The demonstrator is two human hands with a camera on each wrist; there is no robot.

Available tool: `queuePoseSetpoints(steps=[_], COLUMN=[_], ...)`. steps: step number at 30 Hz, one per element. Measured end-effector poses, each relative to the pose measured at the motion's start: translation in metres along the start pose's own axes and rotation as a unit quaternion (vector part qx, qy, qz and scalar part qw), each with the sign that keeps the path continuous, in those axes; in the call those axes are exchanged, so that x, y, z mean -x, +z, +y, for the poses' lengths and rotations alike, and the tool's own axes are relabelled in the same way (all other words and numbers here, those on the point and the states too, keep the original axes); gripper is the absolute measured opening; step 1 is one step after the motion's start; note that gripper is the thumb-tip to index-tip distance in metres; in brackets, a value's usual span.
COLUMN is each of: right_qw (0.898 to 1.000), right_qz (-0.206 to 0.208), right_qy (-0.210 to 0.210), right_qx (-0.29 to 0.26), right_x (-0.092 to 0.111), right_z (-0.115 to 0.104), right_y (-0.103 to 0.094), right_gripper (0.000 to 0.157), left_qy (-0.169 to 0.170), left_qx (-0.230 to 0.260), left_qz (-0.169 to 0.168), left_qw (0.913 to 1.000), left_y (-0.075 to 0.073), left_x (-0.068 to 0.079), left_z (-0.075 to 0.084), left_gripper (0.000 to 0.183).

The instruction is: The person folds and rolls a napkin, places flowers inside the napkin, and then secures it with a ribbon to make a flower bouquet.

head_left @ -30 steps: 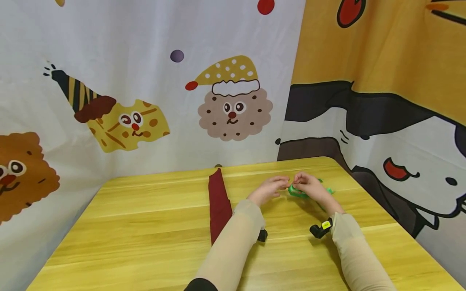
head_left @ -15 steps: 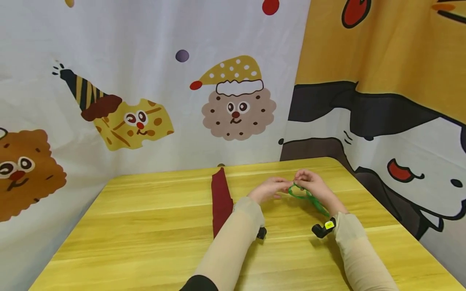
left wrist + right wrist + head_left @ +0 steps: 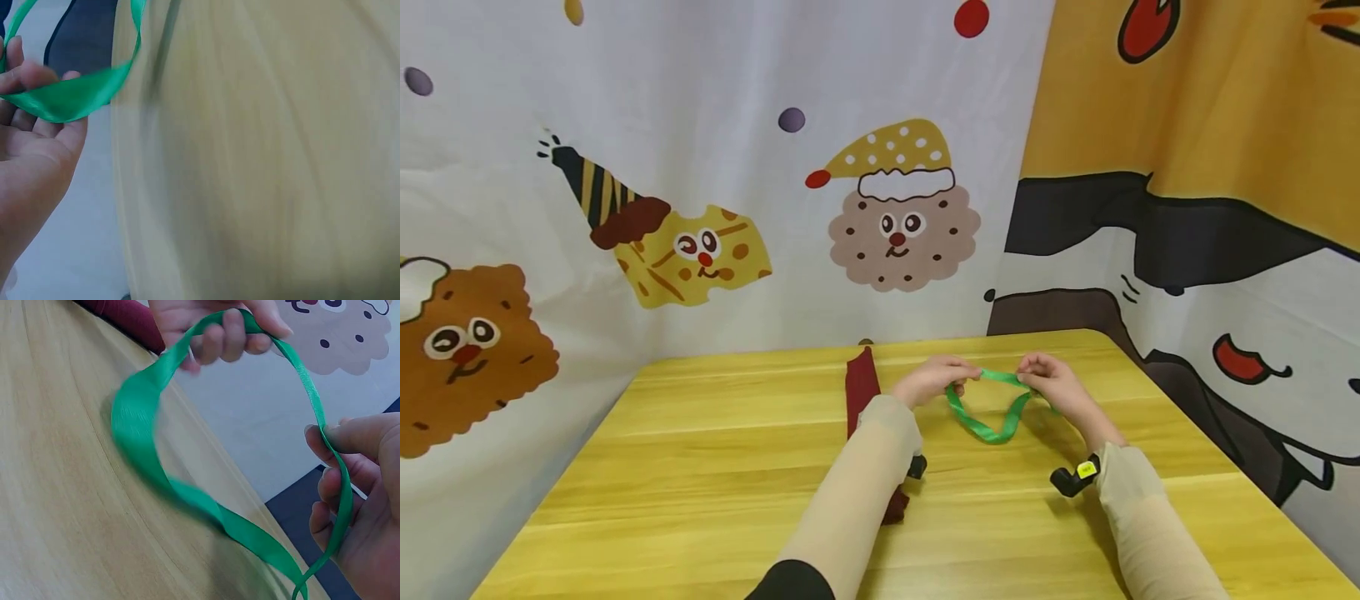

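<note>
A shiny green ribbon (image 3: 992, 434) hangs in a wide loop between my two hands over the far right part of the table. My left hand (image 3: 934, 380) grips one side of it, fingers curled round the band, as the right wrist view shows. Thumb and forefinger of my right hand (image 3: 1056, 387) pinch the narrow, twisted stretch on the other side. In the right wrist view the ribbon (image 3: 134, 422) droops broad and slightly blurred, and two strands cross below my right hand (image 3: 369, 487). The left wrist view shows the ribbon (image 3: 75, 97) lying across my left fingers.
A folded dark red cloth (image 3: 861, 387) lies lengthwise on the wooden table (image 3: 700, 467), partly hidden under my left forearm. Behind the table hangs a curtain (image 3: 700, 108) printed with cartoon figures. Both wrists carry small black camera mounts.
The green ribbon was bunched at my right hand and has been drawn open into a wide loop. My left hand has moved left with its side of the ribbon.
</note>
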State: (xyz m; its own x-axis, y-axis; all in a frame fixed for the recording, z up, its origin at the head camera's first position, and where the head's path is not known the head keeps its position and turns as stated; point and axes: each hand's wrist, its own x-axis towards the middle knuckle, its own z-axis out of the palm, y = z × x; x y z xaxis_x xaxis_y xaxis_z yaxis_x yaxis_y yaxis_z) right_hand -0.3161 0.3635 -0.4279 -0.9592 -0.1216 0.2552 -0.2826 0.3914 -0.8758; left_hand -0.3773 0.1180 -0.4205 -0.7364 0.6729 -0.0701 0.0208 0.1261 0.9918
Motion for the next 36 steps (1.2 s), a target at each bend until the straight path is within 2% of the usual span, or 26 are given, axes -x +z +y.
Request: queuePoseSetpoints(steps=[5, 12, 19, 22, 29, 36], right_qw=[1.0, 1.0, 1.0, 1.0, 1.0, 1.0], right_qz=[0.002, 0.005, -0.003, -0.005, -0.007, -0.014], right_qy=[0.004, 0.012, 0.018, 0.016, 0.016, 0.008], right_qx=[-0.004, 0.004, 0.002, 0.004, 0.014, 0.012], right_x=[0.001, 0.004, 0.004, 0.004, 0.003, 0.0], right_z=[0.001, 0.002, -0.001, -0.001, 0.005, 0.001], right_y=[0.001, 0.001, 0.004, 0.006, 0.008, 0.014], right_gripper=[0.02, 0.019, 0.023, 0.023, 0.02, 0.02], left_qy=[0.0, -0.007, -0.002, -0.01, -0.039, -0.055], left_qx=[-0.028, -0.057, -0.085, -0.091, -0.141, -0.136], left_qz=[-0.008, -0.022, 0.014, 0.022, 0.035, 0.06], left_qw=[0.9996, 0.9981, 0.9963, 0.9956, 0.9886, 0.9874], left_y=[-0.018, -0.046, -0.081, -0.094, -0.125, -0.166], left_x=[0.013, 0.029, 0.048, 0.06, 0.088, 0.114], left_z=[0.005, 0.01, 0.013, 0.016, 0.018, 0.011], left_gripper=[0.037, 0.022, 0.026, 0.023, 0.022, 0.023])
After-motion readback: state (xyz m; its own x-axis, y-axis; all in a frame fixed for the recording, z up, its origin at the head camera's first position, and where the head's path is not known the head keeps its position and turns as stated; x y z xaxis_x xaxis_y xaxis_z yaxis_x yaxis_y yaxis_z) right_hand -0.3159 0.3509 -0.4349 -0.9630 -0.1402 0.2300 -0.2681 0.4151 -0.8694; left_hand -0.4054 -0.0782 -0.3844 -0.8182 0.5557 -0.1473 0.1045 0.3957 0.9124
